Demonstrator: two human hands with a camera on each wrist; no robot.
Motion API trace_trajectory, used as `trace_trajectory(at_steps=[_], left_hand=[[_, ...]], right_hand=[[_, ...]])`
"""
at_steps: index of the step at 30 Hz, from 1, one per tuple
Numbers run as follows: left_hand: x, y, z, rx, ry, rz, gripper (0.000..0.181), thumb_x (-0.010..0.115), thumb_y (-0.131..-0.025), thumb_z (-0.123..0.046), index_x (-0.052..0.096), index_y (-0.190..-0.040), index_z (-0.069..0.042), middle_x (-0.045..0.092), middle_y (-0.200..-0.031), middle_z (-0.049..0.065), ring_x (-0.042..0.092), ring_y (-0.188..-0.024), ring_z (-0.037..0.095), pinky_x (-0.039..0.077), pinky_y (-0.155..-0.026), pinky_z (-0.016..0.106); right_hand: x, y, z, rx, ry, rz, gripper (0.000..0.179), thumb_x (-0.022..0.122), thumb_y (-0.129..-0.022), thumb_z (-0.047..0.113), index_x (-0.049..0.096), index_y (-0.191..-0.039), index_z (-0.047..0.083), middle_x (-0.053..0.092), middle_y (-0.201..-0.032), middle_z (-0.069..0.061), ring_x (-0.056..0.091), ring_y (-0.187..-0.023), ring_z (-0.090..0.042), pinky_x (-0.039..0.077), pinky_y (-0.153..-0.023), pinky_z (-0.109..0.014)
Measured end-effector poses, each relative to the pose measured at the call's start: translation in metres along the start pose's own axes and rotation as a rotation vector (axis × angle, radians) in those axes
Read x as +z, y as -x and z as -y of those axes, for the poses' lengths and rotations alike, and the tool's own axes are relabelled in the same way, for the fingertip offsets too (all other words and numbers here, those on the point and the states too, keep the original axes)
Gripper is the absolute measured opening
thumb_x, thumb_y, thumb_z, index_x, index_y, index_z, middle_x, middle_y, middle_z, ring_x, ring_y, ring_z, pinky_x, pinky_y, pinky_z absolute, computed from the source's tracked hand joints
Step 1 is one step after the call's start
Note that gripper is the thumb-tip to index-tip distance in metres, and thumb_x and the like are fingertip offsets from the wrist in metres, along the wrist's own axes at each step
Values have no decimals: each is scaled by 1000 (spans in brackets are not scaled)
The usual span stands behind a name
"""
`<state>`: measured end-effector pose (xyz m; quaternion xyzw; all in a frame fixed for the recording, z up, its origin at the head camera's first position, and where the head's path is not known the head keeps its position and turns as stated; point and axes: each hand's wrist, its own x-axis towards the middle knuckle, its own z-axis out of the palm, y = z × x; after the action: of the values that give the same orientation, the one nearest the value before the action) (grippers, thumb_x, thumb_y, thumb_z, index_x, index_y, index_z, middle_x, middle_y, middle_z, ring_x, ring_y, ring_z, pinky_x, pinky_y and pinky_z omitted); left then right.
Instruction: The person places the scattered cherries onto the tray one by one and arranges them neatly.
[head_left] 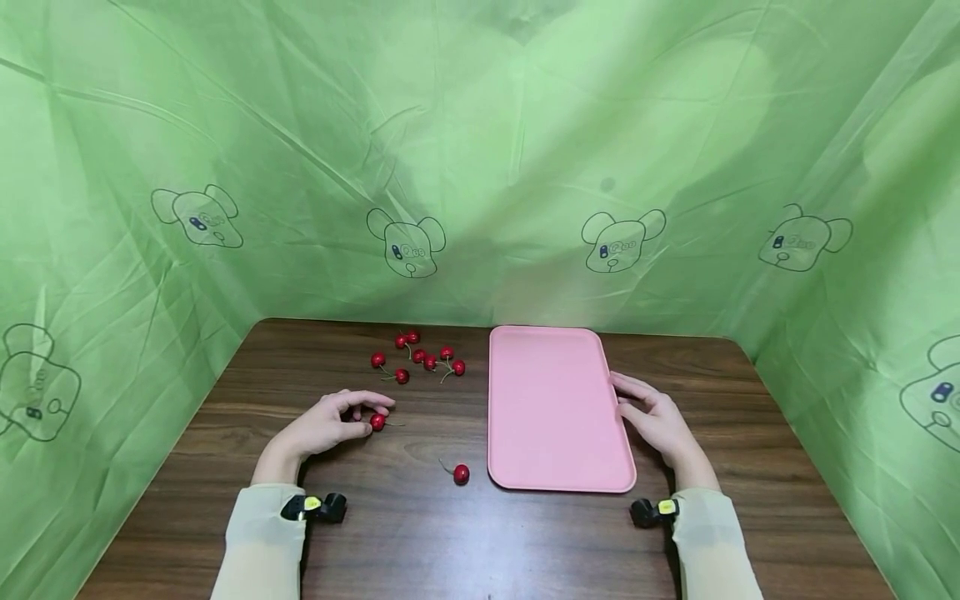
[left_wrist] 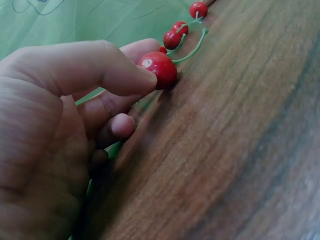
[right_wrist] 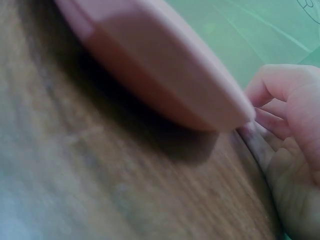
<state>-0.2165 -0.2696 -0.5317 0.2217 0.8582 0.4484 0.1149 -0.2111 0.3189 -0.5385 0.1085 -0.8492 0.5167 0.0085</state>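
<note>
My left hand (head_left: 330, 423) is at the left of the table, thumb and index finger at a red cherry (head_left: 377, 422) with a thin green stem. In the left wrist view the thumb tip presses on this cherry (left_wrist: 162, 70), and the index finger lies behind it, partly hidden. A pink rectangular tray (head_left: 558, 408) lies flat right of the middle. My right hand (head_left: 660, 421) rests beside its right edge, fingertips and thumb touching the rim. In the right wrist view the tray's side (right_wrist: 165, 65) is blurred, with the right hand (right_wrist: 295, 120) at its far end.
Several more cherries (head_left: 419, 356) lie grouped near the table's back, left of the tray. A single cherry (head_left: 461, 474) sits close to the tray's front left corner. Green cloth (head_left: 480, 167) with printed bear faces stands behind and beside the brown wooden table (head_left: 420, 533).
</note>
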Motion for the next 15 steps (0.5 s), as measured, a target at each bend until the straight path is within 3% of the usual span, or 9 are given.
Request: trace_trajectory(at_steps=[15], left_hand=[[1, 1, -1, -41, -27, -18, 43, 80, -86, -17, 71, -126, -32, 64, -95, 1, 52, -86, 17, 44, -75, 29]], right_hand=[[2, 0, 2, 18, -23, -7, 49, 66, -98, 12, 55, -146, 9, 51, -153, -12, 49, -138, -29, 42, -96, -8]])
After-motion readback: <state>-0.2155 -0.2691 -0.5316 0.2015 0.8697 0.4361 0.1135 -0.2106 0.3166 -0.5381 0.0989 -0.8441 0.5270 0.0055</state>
